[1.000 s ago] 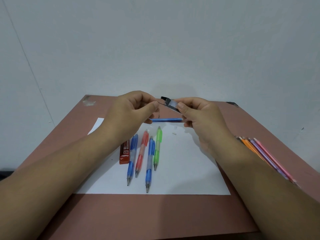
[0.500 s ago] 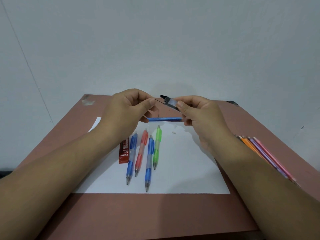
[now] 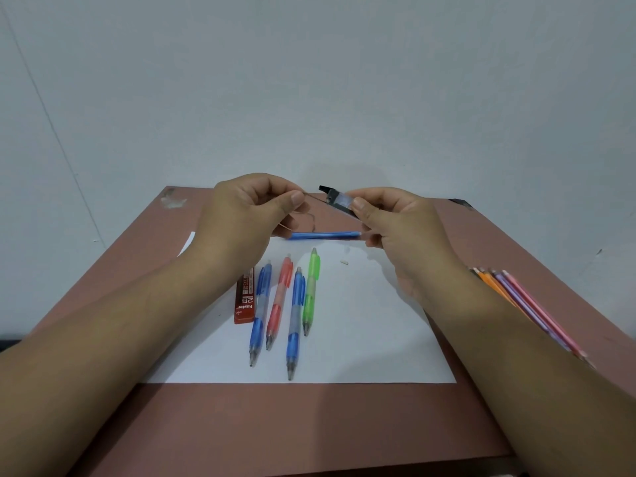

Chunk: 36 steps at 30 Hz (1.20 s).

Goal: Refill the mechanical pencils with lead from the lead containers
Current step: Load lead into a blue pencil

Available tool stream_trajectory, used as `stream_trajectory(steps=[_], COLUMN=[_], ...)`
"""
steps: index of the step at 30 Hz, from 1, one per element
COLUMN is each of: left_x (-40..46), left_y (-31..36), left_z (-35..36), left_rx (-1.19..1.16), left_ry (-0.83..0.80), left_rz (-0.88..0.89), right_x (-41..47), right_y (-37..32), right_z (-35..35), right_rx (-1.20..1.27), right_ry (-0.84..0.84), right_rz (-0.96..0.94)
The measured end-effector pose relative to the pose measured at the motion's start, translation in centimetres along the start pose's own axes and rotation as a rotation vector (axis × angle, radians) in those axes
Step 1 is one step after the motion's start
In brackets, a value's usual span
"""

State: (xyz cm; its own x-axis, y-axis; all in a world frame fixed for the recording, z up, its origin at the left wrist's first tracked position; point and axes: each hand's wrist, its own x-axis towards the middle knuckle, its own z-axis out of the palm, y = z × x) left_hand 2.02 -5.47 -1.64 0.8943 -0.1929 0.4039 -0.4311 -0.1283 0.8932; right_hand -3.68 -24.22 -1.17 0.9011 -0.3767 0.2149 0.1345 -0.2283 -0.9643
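Table [image 3: 309, 428] — reddish-brown top, pushed against a pale wall. White paper sheet [image 3: 371, 339] lay flat across its middle. On the sheet: red lead container [image 3: 245, 301] at left, marked 2B, and just beside it four mechanical pencils side by side, tips toward the near edge — blue pencil [image 3: 260, 313], red pencil [image 3: 278, 301], second blue pencil [image 3: 296, 321], green pencil [image 3: 310, 290]. Small white bit [image 3: 343, 261] lay on the sheet, right of the green one. Bundle of coloured pencils [image 3: 523, 304] rested directly on the table near its right edge.

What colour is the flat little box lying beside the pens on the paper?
Dark red with white lettering; the lead box shows clearly in the head view.
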Motion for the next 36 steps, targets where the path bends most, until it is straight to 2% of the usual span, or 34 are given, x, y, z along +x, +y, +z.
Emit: stream_trajectory(steps=[20, 32, 36], left_x=[-0.2, 0.6, 0.6], left_y=[0.3, 0.5, 0.4], left_z=[-0.1, -1.6, -1.9], left_rx=[-0.079, -0.179, -0.206], left_ry=[0.018, 0.145, 0.108], left_rz=[0.01, 0.084, 0.095], right_x=[0.2, 0.4, 0.4], right_y=[0.1, 0.5, 0.5], right_z=[-0.2, -0.5, -0.5], right_rx=[0.012, 0.014, 0.013], right_ry=[0.007, 0.016, 0.024], right_rz=[0.021, 0.076, 0.101])
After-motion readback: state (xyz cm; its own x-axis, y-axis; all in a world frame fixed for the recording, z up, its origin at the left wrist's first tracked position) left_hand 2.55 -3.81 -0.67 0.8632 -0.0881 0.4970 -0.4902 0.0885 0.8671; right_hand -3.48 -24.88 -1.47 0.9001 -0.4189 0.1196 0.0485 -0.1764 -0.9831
